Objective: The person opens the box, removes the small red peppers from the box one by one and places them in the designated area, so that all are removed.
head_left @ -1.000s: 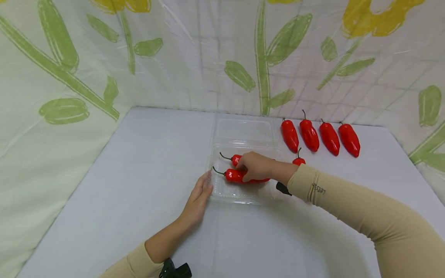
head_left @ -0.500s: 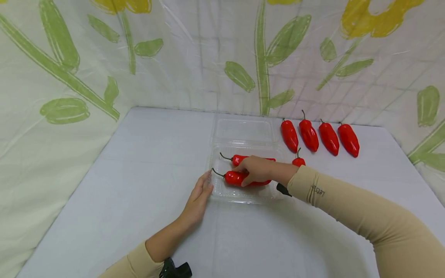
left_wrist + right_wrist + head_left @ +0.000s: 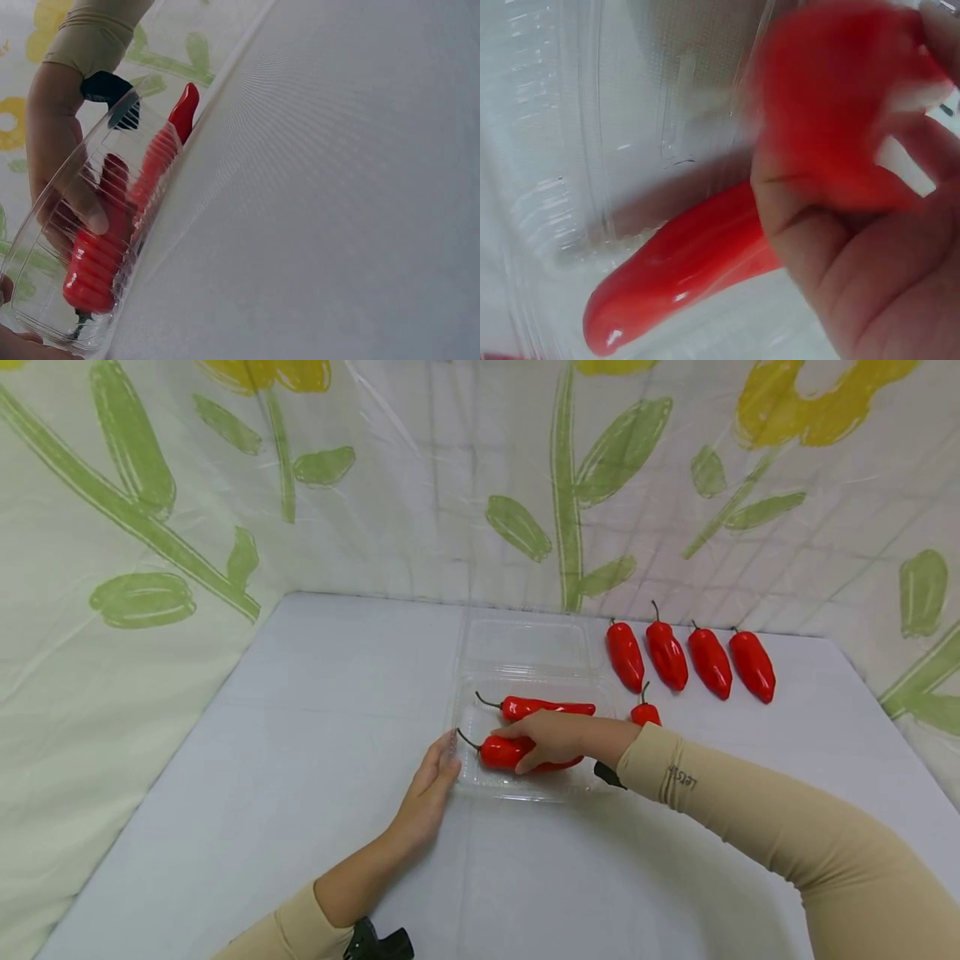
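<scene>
A clear plastic clamshell box (image 3: 480, 781) lies with its lid folded back on the table. Two red chili peppers are inside, stems to the left. My right hand (image 3: 555, 739) reaches in from above, thumb and fingers around the nearer chili pepper (image 3: 498, 752); in the right wrist view this pepper (image 3: 825, 97) is blurred. Just behind it lies the farther chili pepper (image 3: 551, 704), apart from the held one. My left hand (image 3: 423, 797) rests against the box's left wall with its fingers extended. In the left wrist view only some of its fingertips (image 3: 34, 349) show.
Several red chili peppers (image 3: 666, 656) stand in a row at the back right. Another chili pepper (image 3: 645, 713) lies right of the box, partly hidden by the right sleeve (image 3: 675, 768). A flower-printed sheet (image 3: 360, 527) hangs behind the white table (image 3: 300, 718).
My right hand has shifted the nearer chili pepper slightly toward the front of the box, widening the gap to the farther one. The left hand has stayed in place.
</scene>
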### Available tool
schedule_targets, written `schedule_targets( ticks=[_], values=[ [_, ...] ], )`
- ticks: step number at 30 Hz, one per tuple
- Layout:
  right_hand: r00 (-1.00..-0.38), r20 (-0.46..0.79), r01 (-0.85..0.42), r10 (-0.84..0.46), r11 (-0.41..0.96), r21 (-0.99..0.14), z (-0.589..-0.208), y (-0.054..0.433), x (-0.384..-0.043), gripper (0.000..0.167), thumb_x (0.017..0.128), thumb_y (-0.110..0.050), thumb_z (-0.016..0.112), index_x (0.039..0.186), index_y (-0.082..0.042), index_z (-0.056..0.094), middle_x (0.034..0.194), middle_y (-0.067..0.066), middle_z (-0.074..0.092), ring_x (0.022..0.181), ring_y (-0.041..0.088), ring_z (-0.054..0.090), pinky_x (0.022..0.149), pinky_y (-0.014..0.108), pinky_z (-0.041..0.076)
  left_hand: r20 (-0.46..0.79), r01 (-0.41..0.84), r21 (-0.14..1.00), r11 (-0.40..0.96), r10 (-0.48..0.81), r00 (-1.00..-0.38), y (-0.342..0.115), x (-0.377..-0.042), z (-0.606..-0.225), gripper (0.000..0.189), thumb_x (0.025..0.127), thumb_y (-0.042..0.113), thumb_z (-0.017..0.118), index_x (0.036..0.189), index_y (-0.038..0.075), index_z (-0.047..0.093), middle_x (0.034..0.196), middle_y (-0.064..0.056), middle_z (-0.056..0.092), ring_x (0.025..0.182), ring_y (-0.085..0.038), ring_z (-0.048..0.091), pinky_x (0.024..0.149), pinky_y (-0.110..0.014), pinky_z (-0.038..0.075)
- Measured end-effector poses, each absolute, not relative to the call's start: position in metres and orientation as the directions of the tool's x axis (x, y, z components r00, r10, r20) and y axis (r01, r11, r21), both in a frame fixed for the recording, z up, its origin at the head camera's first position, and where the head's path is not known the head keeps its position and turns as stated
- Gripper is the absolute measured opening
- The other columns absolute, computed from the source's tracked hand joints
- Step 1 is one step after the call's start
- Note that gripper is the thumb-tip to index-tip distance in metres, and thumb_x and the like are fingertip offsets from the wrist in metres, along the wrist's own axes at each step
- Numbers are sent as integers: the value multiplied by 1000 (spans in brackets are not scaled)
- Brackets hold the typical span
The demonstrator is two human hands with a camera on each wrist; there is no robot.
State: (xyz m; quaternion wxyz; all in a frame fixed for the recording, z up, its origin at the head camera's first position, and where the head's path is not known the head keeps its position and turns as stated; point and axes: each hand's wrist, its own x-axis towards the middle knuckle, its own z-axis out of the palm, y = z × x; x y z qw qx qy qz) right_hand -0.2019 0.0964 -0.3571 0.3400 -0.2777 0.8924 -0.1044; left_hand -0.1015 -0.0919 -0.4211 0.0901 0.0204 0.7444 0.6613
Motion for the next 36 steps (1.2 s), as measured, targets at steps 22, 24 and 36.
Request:
schedule_targets(
  ticks=[22, 24, 36],
  values=[
    [-615, -463, -440, -638, 765, -470, -342, 113, -197, 62, 89, -30, 62, 145, -28, 34, 136, 5, 49, 122, 24, 42, 85, 33, 54, -106, -89, 989, 121, 147, -983, -92, -101, -422, 51, 101, 18, 33, 147, 3, 18, 156, -15, 16, 145, -32, 10, 116, -51, 13],
    [-626, -460, -421, -630, 770, -480, -341, 115, -197, 62, 89, -30, 62, 145, -30, 34, 134, 5, 50, 120, 23, 44, 82, 31, 54, -107, -89, 989, 122, 150, -983, -92, -101, -421, 51, 101, 19, 33, 147, 3, 17, 156, -14, 16, 145, -32, 10, 116, -51, 14],
    [-697, -323, -348, -640, 696, -628, -329, 134, -193, 64, 91, -29, 58, 147, -31, 28, 138, 5, 47, 117, 24, 45, 84, 32, 53, -79, -63, 992, 110, 149, -986, -92, -102, -423, 51, 101, 17, 33, 146, 0, 18, 155, -17, 16, 145, -32, 9, 117, -50, 10]
  ],
)
